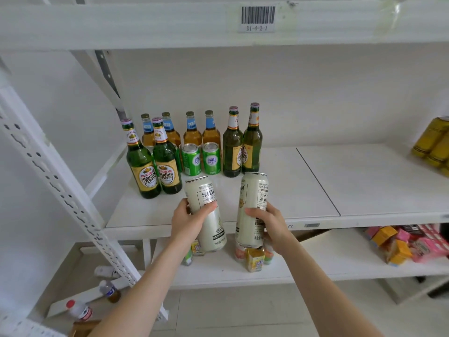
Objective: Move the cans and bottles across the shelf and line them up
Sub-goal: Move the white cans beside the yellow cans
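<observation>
You've got one tall can in each hand right now. Your left hand (188, 220) is wrapped round the middle of the left pale can (211, 190), thumb across the front, and that can tilts with its top leaning left. Your right hand (272, 224) grips the right pale can (252, 195) from its right side, fingers curled round it, and that one's close to upright. Both cans are up in the air in front of the front edge of the middle shelf (291, 186), not touching it, and a bit apart from each other.

On the shelf's left end there's the rest of the drinks: two green Yanjing bottles (143, 166) out front, four amber bottles (192, 136) along the back, two small green cans (190, 159) side by side in the middle, and two dark bottles (232, 149) just right of those. Some gold cans (435, 142) sit way off at the right end.

The lower shelf has juice cartons (255, 260) and snack packs (408, 244).
</observation>
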`<state>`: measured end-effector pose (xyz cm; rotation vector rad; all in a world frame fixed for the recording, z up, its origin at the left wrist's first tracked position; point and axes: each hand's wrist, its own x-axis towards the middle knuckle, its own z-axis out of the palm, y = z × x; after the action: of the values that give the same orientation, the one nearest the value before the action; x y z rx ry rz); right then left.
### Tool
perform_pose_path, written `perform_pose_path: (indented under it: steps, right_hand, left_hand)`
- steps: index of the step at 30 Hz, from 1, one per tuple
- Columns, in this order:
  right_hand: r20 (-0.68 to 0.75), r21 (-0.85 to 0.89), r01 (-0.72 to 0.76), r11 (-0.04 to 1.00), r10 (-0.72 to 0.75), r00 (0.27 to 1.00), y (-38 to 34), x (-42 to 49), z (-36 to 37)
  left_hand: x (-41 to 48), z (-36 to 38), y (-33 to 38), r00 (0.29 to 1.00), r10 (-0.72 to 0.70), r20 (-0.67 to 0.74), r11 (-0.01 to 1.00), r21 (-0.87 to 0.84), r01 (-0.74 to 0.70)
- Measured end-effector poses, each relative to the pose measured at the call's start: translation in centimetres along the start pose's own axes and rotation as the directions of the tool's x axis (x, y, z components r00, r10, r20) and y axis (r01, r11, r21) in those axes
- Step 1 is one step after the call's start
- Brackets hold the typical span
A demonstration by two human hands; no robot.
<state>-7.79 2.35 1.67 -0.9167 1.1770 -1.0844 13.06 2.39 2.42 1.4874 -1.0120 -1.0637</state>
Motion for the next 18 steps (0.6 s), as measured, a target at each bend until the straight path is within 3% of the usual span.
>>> perform_pose_path:
  steps: [18]
  right_hand:
    - [-0.013, -0.08, 0.058, 0.995, -0.059, 0.998, -4.2, -3.9, -16.8]
  left_hand:
    - [-7.2, 15.9, 2.7, 0.997, 0.034, 0.071, 0.999, 0.033, -0.036]
